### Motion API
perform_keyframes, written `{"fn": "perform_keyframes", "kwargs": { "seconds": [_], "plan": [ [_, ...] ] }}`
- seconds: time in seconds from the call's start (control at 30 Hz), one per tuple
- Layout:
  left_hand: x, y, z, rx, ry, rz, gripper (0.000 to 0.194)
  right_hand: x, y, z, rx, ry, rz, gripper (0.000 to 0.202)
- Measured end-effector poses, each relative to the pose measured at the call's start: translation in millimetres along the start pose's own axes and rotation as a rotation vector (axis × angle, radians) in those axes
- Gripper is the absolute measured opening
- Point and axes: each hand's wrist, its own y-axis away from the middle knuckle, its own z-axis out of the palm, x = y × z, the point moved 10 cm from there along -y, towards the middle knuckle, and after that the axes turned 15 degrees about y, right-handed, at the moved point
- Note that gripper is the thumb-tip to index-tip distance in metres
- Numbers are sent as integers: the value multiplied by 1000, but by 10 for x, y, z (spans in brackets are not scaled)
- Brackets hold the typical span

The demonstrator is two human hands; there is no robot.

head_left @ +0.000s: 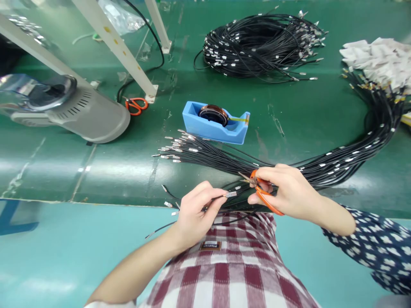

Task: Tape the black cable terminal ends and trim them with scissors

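Note:
Between thumb and fingers, my left hand [199, 209] pinches a thin black cable near its end. A small whitish-silver sleeve [231, 194] sticks out from that pinch to the right. My right hand [285, 192] grips orange-handled scissors [268, 201], their blades parted and pointing left, a little above and right of the sleeve. The blades appear apart from it. Just beyond both hands, a bundle of black cables [212, 156] with white-tagged ends lies along the table edge. Several more cable ends [168, 204] hang loose around my left hand.
A blue tape dispenser [215, 132] stands behind the bundle. Further back lies a coiled heap of black cables [257, 47]; white wrapping [382, 60] covers cable ends at right. A grey heat-gun-like tool [93, 113], orange scissors [136, 106] and white metal posts [118, 47] are at left.

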Motion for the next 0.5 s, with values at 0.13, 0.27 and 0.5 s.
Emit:
{"fn": "perform_keyframes", "kwargs": {
  "seconds": [0.13, 0.27, 0.5],
  "plan": [
    [-40, 20, -22, 8, 6, -20, 14, 30, -9, 76, -46, 6, 19, 40],
    [-60, 31, -31, -11, 4, -48, 15, 30, -33, 151, -79, -10, 28, 38],
    [-167, 65, -52, 24, 15, -67, 10, 25, -40, 165, -73, -24, 21, 34]
  ]
}}
